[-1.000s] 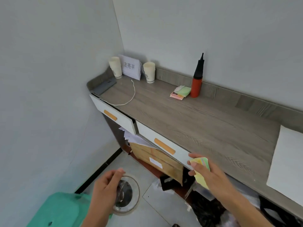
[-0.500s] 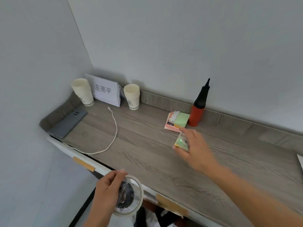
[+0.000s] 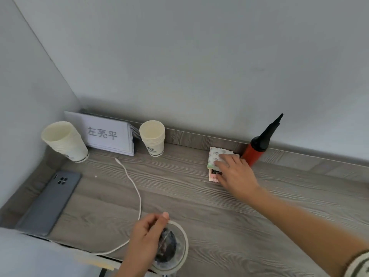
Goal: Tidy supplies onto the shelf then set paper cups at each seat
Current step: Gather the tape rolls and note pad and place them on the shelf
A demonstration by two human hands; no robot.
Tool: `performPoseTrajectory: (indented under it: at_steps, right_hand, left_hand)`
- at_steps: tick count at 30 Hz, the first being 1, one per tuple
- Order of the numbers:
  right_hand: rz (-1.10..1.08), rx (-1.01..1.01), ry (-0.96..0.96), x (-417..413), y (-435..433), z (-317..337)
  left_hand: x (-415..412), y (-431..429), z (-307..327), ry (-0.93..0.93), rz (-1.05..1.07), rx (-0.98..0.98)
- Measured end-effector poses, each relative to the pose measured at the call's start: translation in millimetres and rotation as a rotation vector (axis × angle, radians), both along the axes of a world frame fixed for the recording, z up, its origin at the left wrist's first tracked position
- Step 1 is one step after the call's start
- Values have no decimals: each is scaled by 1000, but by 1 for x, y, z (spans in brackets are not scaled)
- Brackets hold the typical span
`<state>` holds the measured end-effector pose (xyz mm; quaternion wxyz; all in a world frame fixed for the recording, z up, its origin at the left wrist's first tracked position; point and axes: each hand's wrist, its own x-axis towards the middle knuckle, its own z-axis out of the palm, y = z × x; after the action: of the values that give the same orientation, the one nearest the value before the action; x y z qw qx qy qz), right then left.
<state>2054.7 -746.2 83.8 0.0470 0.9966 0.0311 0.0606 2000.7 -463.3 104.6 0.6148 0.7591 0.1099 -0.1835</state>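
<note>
2 stacks of paper cups stand at the far left of a grey wood-grain shelf (image 3: 199, 206) set into a corner of plain pale walls: the left cup stack (image 3: 64, 141) leans, the right cup stack (image 3: 152, 137) is upright, and a bundle of white name cards (image 3: 105, 134) (printed characters on the front one) leans against the low back rim between them. A grey phone (image 3: 50, 202) lies face down at the left end, with a white cable (image 3: 135, 194) curling across the boards toward the near edge. The right hand (image 3: 233, 172) rests flat, fingers spread, on a pad of sticky notes (image 3: 214, 158) lying on a small stack just left of a red and black pump (image 3: 257, 145). The left hand (image 3: 145, 238) grips a roll of clear tape (image 3: 173, 248) over the near edge.
</note>
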Motion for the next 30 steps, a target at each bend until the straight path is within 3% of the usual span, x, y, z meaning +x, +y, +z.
performPoseTrajectory:
  at_steps: [7,10,13,15,19,22,26,30]
  right_hand:
    - [-40,176,-83,-3,-4,-4]
    - [-160,543,-55,-31,6,18]
    - [-255,1006,175,-75,18,42]
    - [-309,1151,255,-100,15,40]
    - [-605,1524,237,-130,-22,27]
    - [-715,1591,133,-142,-61,33]
    - [-820,1522,-68,-129,-124,31]
    - [-888,1494,-34,-91,-158,11]
  left_hand:
    - [25,-26,3,18,-92,-53]
    - [31,-51,14,42,-69,-105]
    - [31,-84,24,92,-70,-144]
    - [26,-108,26,138,-96,-165]
    - [12,-149,26,231,-216,-156]
    - [6,-169,21,287,-211,-126]
    - [1,-175,16,300,-154,-82]
    - [-7,-174,17,291,-136,-110]
